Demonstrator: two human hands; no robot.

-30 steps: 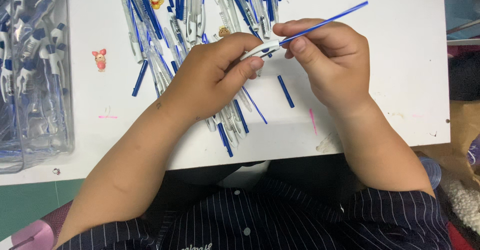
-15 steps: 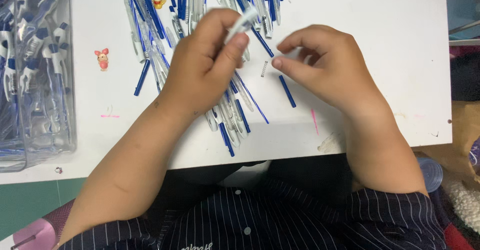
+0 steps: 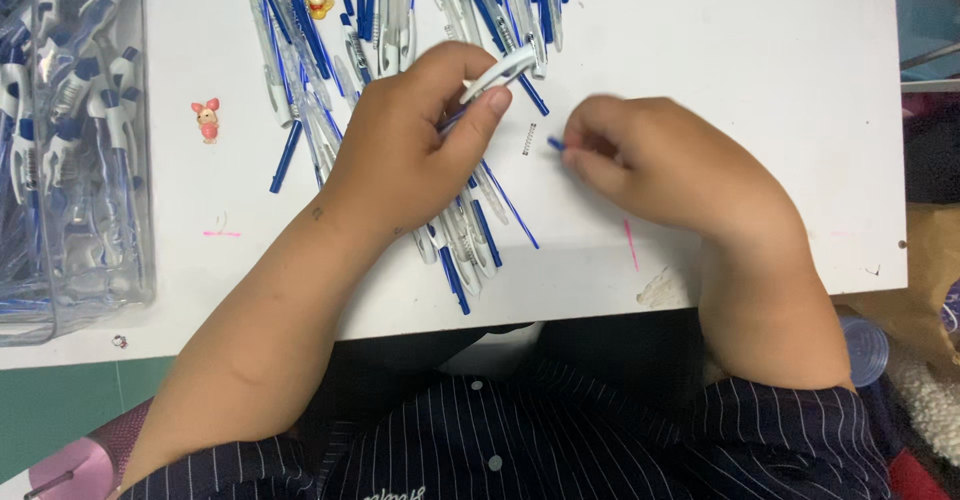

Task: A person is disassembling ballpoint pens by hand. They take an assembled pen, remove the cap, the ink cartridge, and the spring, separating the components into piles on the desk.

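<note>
A flat white table (image 3: 760,50) is seen across most of the frame. At the far left, a clear plastic box (image 3: 70,260) is filled with finished blue and white pens. Loose pen parts (image 3: 470,230), thin, smooth and shiny, are spread along the top and middle. Near the middle, a white pen barrel (image 3: 500,68) is pinched by the left hand (image 3: 410,150). To its right, well apart, a small blue piece (image 3: 555,144) is gripped by the right hand (image 3: 660,165). Between the hands, a tiny curly metal spring (image 3: 529,139) is lying on the table. At the upper left, two little toy figures (image 3: 207,120) are seen.
</note>
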